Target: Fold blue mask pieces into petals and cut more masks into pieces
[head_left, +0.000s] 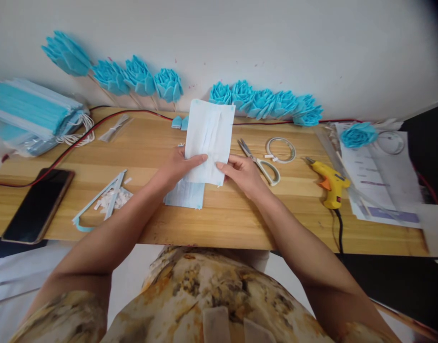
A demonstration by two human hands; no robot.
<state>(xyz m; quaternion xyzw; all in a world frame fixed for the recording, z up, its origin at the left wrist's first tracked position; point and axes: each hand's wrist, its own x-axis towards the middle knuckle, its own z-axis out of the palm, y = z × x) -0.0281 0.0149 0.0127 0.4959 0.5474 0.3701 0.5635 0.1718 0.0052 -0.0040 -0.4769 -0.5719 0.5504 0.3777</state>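
Note:
Both my hands hold a pale blue-white face mask sheet (209,138) upright over the middle of the wooden table (240,214). My left hand (179,166) pinches its lower left edge, thumb across the front. My right hand (242,174) grips the lower right corner. Another flat mask piece (185,195) lies on the table under my left hand.
Scissors (261,162), a tape ring (281,149) and a yellow glue gun (329,183) lie to the right, papers (376,176) beyond. A phone (38,205), mask scraps (107,200) and a stack of masks (33,114) are on the left. Blue mask flowers (265,102) line the wall.

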